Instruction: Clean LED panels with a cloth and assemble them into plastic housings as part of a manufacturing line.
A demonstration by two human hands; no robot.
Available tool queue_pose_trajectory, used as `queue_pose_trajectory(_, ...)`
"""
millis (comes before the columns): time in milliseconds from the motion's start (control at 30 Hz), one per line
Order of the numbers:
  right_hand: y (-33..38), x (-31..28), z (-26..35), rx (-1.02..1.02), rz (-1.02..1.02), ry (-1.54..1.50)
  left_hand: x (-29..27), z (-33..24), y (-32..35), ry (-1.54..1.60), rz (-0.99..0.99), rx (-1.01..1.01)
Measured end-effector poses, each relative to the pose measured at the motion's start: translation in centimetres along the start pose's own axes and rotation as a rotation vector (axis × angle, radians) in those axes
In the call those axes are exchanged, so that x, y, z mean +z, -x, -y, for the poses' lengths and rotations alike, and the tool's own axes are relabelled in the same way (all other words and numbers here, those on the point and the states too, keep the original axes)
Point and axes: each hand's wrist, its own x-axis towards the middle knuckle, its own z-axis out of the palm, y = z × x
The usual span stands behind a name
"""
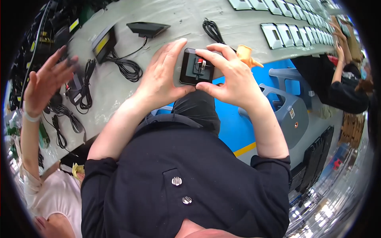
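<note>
Both hands held a small black square device [196, 66] up over the edge of the grey tabletop [166, 20]. The left hand [158, 77] cupped its side to steady it, fingers curled closed around it. The right hand [232, 75] pinched its far edge, thumb resting on the red-tipped wires [201, 62] at its back. Coiled black cables [127, 67] lay nearby.

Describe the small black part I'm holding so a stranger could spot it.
Start at the long grey workbench; at its near edge, both hands hold a small black square module. Unlike the coiled black cables and other parts lying on the bench, it is lifted and has a red-tipped connector at its centre.
</note>
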Motion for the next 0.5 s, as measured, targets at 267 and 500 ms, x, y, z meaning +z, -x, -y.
queue_pose_trajectory(267,-0.9,1.5,-0.2,-0.132,-0.125,-0.013,-0.1,0.2,-0.1,0.042,0.026,-0.008)
queue_pose_trajectory(500,-1.6,-0.2,0.2,-0.21,0.004,0.198,0.0,0.1,-0.4,0.068,-0.01,-0.002)
